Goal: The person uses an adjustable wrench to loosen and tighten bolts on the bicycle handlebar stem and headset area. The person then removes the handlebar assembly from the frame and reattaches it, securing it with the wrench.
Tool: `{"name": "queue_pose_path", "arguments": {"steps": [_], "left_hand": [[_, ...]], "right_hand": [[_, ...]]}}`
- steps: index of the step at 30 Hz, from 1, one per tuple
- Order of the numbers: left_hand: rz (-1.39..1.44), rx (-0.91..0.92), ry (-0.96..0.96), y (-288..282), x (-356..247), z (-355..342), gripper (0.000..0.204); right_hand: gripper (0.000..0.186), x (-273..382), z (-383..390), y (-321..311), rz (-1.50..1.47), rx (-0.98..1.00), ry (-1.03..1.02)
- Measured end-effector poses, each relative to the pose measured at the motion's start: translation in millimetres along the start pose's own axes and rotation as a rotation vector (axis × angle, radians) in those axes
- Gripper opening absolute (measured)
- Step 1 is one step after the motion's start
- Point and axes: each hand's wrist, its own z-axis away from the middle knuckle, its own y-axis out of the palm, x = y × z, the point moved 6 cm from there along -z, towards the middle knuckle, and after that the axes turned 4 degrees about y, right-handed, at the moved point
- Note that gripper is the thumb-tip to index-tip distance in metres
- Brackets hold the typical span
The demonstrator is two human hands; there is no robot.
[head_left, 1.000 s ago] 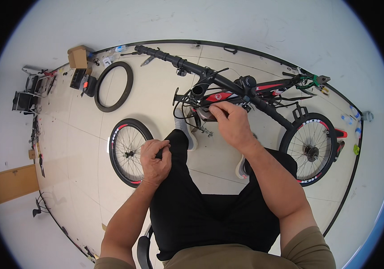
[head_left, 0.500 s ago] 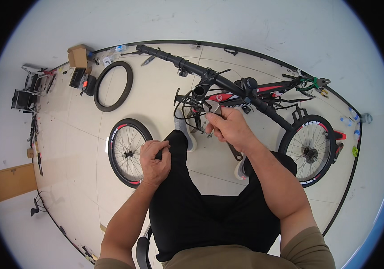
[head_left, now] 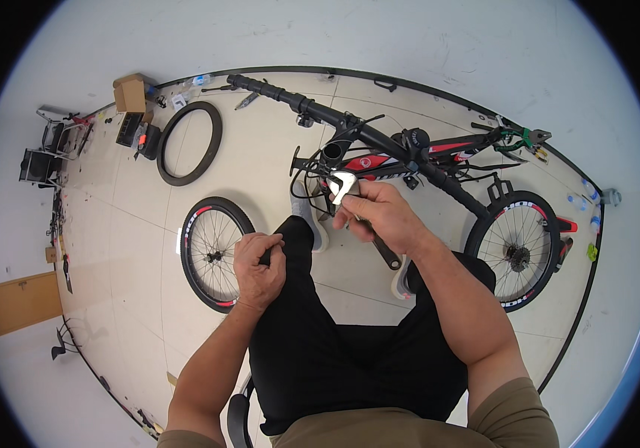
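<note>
The black-and-red bicycle frame (head_left: 371,161) lay beyond my right hand (head_left: 383,216), a spoked wheel (head_left: 214,256) beside my left hand (head_left: 259,270), which curled on my knee (head_left: 295,233), whether holding anything I couldn't tell, my right gripped an adjustable wrench (head_left: 345,184), head jutting beyond it.

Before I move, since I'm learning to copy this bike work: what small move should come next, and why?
Perhaps bring the left hand over to steady the bicycle frame: the right hand holds an adjustable wrench, its head close to the frame in view, while the left hand is at the left knee.
</note>
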Motion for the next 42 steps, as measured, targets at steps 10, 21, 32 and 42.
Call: {"name": "queue_pose_path", "arguments": {"steps": [10, 21, 32, 42], "left_hand": [[0.008, -0.009, 0.01, 0.7, 1.6, 1.5, 0.015], [0.002, -0.016, 0.012, 0.7, 2.3, 1.5, 0.015], [0.011, -0.007, 0.0, 0.1, 1.5, 1.0, 0.015], [0.023, -0.015, 0.0, 0.5, 2.8, 1.5, 0.016]], "right_hand": [[0.018, 1.6, 2.0, -3.3, 0.078, -0.105, 0.053], [0.015, -3.3, -2.5, -1.6, 0.081, -0.01, -0.032], [0.017, -8.2, -3.1, -11.8, 0.088, -0.134, 0.041], [0.018, -5.4, -4.0, -9.9, 0.155, -0.159, 0.002]]}}
